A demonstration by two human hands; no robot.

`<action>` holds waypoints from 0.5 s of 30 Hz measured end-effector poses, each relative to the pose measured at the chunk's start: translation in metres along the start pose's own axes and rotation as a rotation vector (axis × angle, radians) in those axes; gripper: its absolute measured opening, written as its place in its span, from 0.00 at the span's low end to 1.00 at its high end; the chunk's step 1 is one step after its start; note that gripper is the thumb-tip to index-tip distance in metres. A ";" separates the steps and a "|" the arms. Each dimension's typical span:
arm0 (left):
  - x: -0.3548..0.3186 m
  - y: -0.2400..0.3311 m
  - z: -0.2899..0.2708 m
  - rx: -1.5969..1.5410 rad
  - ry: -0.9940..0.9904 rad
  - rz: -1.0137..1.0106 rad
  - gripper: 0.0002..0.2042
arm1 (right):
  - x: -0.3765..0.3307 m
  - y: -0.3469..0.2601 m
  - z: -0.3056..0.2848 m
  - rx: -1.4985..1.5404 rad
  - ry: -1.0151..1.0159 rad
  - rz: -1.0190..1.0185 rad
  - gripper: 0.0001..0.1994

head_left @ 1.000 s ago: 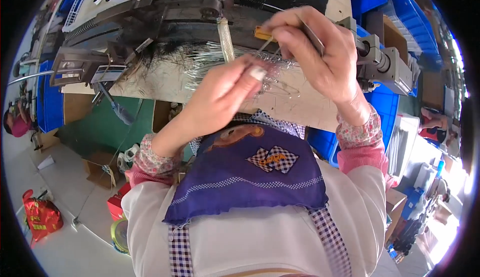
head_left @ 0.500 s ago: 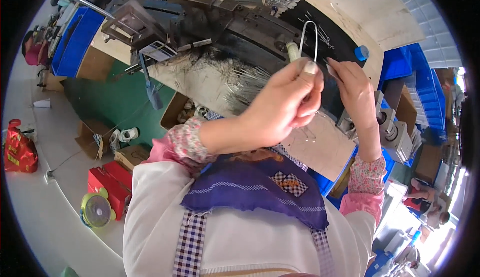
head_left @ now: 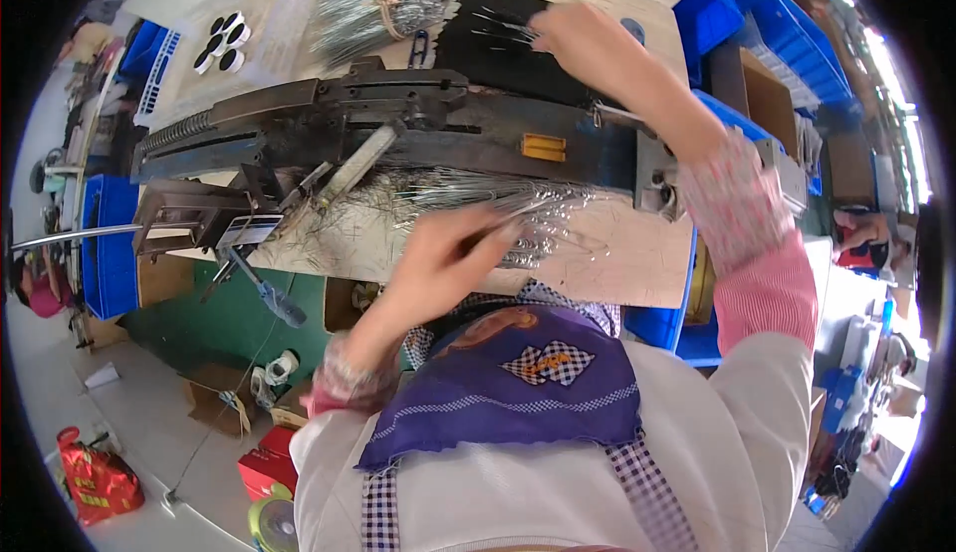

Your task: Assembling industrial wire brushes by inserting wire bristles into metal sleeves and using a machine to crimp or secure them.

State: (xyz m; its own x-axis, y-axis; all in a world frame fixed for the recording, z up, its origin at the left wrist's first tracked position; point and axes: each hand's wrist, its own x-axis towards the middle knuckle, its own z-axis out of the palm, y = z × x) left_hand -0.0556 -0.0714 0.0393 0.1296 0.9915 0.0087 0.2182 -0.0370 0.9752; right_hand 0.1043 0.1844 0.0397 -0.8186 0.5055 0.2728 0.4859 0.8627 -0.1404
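Observation:
Above a pile of looped metal wires on the near part of the bench, my left hand has thumb and forefinger brought together. Wires lie right beside these fingertips, and what is between them cannot be made out. My right hand reaches across to a black mat at the far side. Its fingers are curled at the ends of a few thin wires lying there. The fingertips are partly hidden and slightly blurred. Between both hands runs a long dark metal bench fixture with a yellow piece on it.
A tied bundle of wires lies at the back, beside black-and-white round pieces. A metal block stands at the fixture's right end. A lever with a grey grip juts out at left. Blue bins stand at far right.
The bent wire held up by my left hand no longer shows there; that hand has dropped left to the wire pile. My right hand has moved away to the black mat. The view has turned.

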 end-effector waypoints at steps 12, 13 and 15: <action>0.111 0.001 0.014 0.875 -0.035 0.150 0.07 | -0.066 -0.038 -0.039 0.280 -0.006 -0.148 0.09; 0.107 -0.002 0.004 1.030 0.084 0.335 0.05 | -0.061 -0.041 -0.029 0.277 0.065 -0.219 0.09; 0.092 0.000 -0.016 1.221 0.249 0.592 0.03 | -0.047 -0.052 -0.020 0.296 0.177 -0.322 0.08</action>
State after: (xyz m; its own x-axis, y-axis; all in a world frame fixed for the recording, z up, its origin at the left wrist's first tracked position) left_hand -0.0598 0.0214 0.0433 0.3531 0.7807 0.5156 0.9105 -0.4136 0.0028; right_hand 0.1238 0.1150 0.0531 -0.8360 0.2224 0.5016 0.0861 0.9560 -0.2805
